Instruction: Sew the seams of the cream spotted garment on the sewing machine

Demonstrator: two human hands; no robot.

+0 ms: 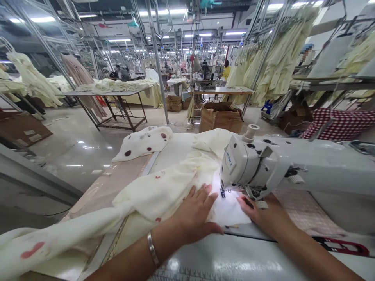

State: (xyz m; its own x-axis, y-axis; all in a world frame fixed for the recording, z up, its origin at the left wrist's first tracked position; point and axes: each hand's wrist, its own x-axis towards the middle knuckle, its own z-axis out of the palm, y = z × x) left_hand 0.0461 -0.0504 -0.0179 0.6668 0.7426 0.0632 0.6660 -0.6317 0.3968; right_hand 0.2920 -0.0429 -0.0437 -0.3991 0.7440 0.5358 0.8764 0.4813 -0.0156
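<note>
While both hands lie flat and open, gripping nothing, the left hand (196,212) presses the cream fabric (164,187) onto the tabletop (234,261) and the right hand (260,214) steadies it beneath the sewing machine (254,164); most cloth seemingly remains unsewn.

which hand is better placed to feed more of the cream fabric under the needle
Left, probably. The left hand lies flat on the cream fabric, whose bulk trails off to that side. The right hand sits close under the sewing machine head, at the fabric's edge, better suited to guiding.
</note>
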